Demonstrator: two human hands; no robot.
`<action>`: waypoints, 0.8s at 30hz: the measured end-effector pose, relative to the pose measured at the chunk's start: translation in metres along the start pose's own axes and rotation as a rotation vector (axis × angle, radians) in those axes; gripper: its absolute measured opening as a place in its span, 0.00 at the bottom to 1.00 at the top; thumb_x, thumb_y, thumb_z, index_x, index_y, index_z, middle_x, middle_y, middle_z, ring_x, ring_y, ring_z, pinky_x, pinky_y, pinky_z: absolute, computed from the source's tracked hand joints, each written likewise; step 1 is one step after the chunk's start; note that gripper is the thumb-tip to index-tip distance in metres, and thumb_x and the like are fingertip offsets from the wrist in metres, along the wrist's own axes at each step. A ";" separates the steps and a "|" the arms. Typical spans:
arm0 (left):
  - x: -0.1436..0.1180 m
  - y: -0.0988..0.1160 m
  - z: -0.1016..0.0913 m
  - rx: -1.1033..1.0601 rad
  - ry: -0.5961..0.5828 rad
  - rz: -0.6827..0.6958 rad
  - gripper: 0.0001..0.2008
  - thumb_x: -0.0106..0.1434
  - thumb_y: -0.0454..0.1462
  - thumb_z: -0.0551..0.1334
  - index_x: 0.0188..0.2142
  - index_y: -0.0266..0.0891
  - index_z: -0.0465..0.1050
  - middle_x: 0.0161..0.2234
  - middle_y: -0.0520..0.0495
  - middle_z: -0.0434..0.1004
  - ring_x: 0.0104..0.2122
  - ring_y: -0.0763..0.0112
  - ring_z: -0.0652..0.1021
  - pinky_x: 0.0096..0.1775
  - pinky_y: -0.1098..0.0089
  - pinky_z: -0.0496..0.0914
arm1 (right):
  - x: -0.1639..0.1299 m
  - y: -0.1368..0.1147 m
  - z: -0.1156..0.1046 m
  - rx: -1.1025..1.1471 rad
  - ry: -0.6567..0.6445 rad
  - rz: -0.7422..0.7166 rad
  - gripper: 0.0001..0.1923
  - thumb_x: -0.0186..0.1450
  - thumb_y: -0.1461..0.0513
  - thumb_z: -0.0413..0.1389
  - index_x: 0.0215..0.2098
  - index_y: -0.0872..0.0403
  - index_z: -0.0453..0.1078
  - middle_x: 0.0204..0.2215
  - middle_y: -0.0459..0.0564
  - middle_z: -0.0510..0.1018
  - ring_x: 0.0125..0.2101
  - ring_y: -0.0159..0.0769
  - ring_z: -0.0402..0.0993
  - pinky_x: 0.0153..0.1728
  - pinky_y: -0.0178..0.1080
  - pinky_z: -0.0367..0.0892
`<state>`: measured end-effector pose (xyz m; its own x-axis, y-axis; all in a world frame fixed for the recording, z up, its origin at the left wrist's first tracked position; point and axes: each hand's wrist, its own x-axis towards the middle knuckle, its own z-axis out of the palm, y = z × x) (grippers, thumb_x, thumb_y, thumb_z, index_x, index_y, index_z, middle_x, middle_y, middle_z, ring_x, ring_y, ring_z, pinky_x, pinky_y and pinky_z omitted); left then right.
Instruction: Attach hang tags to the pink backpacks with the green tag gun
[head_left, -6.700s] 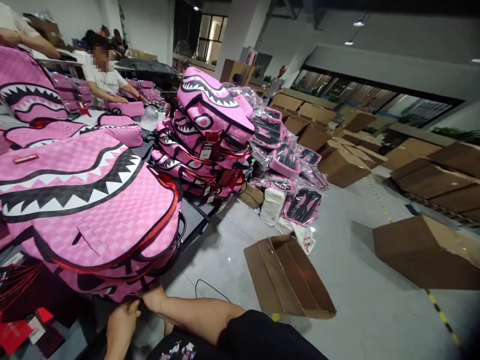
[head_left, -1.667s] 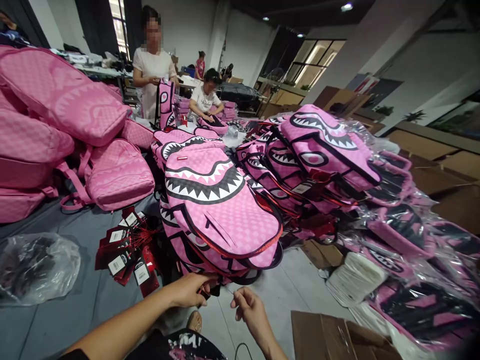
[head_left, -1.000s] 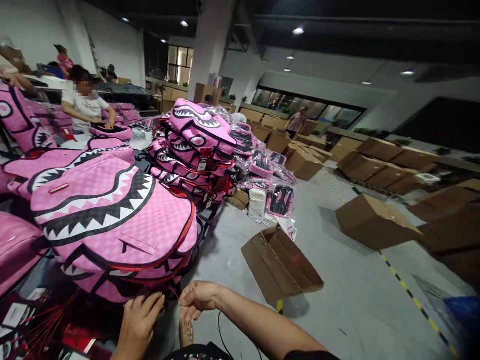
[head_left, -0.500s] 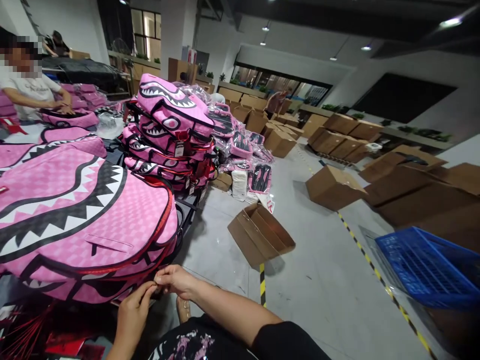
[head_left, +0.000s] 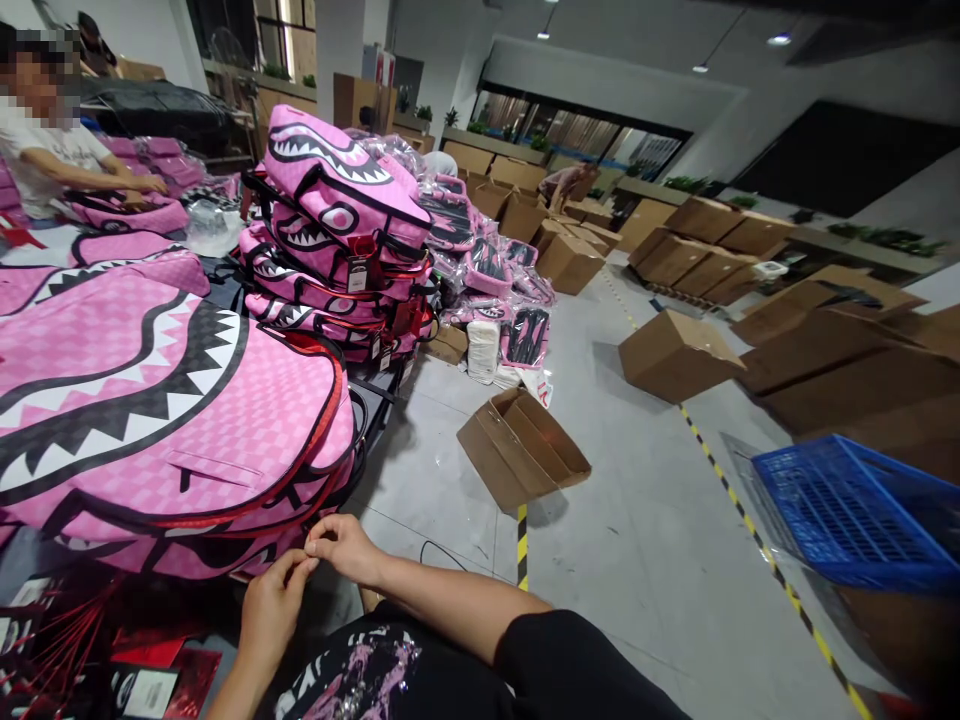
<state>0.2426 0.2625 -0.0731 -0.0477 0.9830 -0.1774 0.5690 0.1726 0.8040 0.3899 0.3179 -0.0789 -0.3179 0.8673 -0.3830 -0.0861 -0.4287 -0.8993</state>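
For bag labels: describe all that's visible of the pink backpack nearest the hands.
The pink backpack lies front up, cut off by the frame's left edge. It looks like smooth, checkered material, black-edged and red-trimmed, with a black-and-white toothed mouth print and a slit. The left hand and right hand are beside its near edge; contact is unclear.

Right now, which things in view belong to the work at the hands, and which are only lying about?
Likely in the work:
left hand and right hand, fingertips pinched
front backpack, by the hands
red tags, nearby

Likely just lying about:
open carton
blue crate
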 end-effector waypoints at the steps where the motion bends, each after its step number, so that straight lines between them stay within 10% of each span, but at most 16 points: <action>1: 0.000 0.001 0.001 0.014 0.000 -0.002 0.17 0.61 0.52 0.57 0.29 0.44 0.76 0.23 0.54 0.78 0.22 0.71 0.75 0.27 0.75 0.65 | -0.001 -0.001 -0.001 -0.023 0.009 -0.022 0.10 0.49 0.58 0.66 0.23 0.55 0.73 0.22 0.41 0.74 0.24 0.28 0.67 0.30 0.35 0.61; 24: -0.006 0.018 0.008 0.017 0.090 -0.103 0.12 0.64 0.42 0.56 0.32 0.40 0.76 0.29 0.46 0.82 0.30 0.66 0.80 0.34 0.71 0.69 | -0.010 -0.007 0.003 -0.112 0.034 -0.118 0.10 0.50 0.56 0.63 0.25 0.54 0.71 0.26 0.45 0.74 0.30 0.34 0.68 0.37 0.37 0.64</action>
<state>0.2595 0.2592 -0.0616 -0.1795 0.9620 -0.2059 0.5714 0.2723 0.7742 0.3908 0.3110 -0.0684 -0.2793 0.9188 -0.2789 -0.0148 -0.2946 -0.9555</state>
